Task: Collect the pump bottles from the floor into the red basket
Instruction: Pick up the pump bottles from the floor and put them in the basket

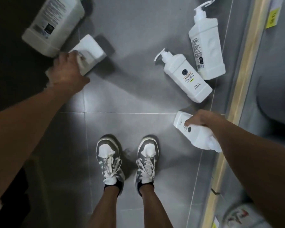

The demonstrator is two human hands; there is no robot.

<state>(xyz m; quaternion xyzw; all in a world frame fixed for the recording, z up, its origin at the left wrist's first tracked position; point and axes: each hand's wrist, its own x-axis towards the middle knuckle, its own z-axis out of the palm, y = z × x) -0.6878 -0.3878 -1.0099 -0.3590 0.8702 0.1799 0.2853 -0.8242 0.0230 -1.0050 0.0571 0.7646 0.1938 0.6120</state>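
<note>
Several white pump bottles are in view over the grey tiled floor. My left hand [67, 71] grips one white bottle [90, 51] near its top, its base pointing away from me. My right hand [202, 120] grips another white bottle [186, 127], its pump end hidden under my wrist. Two more bottles lie on the floor at the right: a labelled one [186, 78] and a longer one [206, 51] beside it. A larger white bottle [53, 25] lies at the upper left, blurred. The red basket is not in view.
My two feet in grey and white sneakers [127, 163] stand on the tiles at the lower middle. A shelf edge with a yellowish strip [237, 89] and yellow price tags runs along the right side. The left edge is dark.
</note>
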